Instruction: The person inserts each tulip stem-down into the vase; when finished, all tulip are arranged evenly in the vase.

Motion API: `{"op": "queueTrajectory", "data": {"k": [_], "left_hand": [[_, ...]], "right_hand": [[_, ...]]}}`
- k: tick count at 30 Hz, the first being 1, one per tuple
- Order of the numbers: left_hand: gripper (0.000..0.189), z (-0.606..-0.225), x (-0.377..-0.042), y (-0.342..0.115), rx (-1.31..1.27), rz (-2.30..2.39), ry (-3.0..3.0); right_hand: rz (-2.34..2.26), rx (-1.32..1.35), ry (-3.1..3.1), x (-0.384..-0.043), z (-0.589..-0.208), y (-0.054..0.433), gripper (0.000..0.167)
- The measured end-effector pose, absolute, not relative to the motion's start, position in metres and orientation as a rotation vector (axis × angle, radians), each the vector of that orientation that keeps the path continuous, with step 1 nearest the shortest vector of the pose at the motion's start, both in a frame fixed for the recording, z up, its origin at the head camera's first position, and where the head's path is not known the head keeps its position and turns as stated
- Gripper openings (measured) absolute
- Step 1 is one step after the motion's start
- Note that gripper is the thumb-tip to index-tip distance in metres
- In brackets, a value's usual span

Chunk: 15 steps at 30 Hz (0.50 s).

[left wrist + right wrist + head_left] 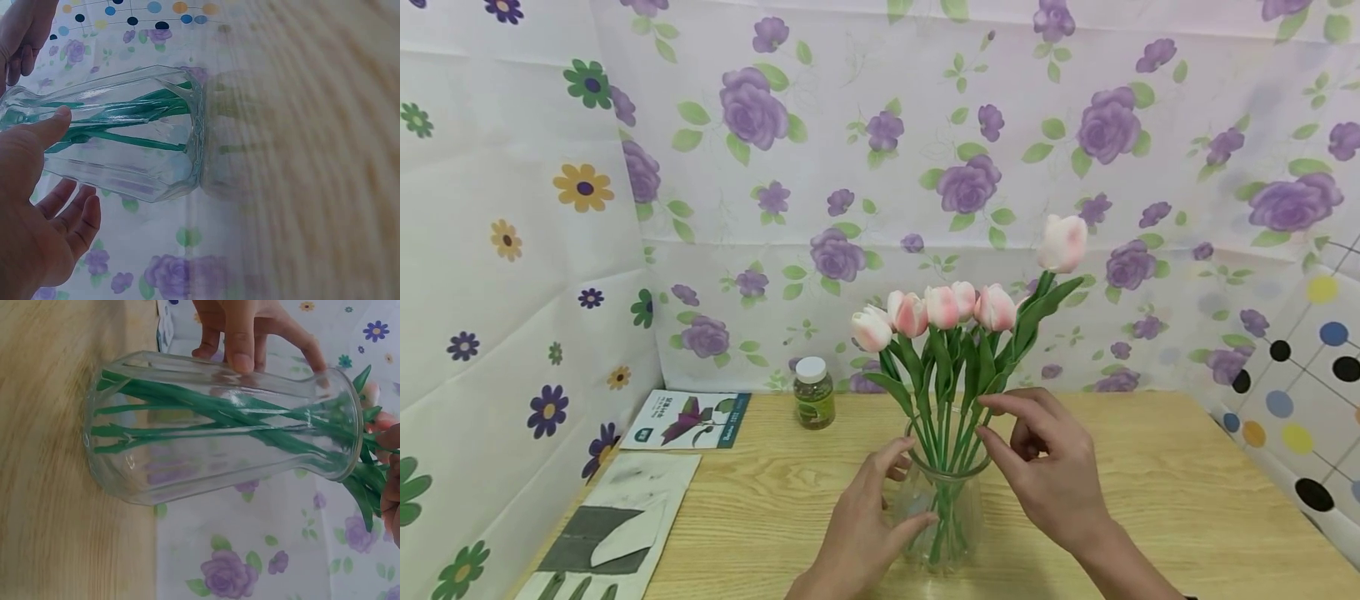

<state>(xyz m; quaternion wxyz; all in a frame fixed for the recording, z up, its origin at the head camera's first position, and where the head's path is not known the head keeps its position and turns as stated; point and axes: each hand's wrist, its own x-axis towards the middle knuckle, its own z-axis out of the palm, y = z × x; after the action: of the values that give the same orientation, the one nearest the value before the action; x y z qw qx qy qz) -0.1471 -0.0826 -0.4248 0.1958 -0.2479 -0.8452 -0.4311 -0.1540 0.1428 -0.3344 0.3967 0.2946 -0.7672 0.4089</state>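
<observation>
A clear glass vase (942, 517) stands upright on the wooden table, with several pink-and-white tulips (942, 307) in it. Their green stems (206, 412) cross inside the glass and reach toward its base. One taller tulip (1063, 244) leans out to the right above the others. My left hand (868, 512) is at the vase's left side; its thumb touches the glass and the other fingers are loosely bent. At the rim's right, my right hand (1052, 467) has thumb and index fingertips at a tulip stem, pinching it, while its other fingers curl in.
A small jar with a white lid (814, 393) stands behind and left of the vase. On the table's left lie a booklet with a purple flower (692, 419) and a grey-and-white printed sheet (617, 521). Flowered cloth (865, 125) hangs behind the table.
</observation>
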Motion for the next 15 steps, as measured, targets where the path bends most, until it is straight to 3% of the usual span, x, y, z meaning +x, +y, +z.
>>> {"op": "queueTrajectory", "data": {"k": [15], "left_hand": [[0.092, -0.4245, -0.1470, -0.0828, -0.689, -1.206, -2.367]], "right_hand": [[1.053, 0.793, -2.056, -0.1542, -0.3447, 0.1355, 0.043]]}}
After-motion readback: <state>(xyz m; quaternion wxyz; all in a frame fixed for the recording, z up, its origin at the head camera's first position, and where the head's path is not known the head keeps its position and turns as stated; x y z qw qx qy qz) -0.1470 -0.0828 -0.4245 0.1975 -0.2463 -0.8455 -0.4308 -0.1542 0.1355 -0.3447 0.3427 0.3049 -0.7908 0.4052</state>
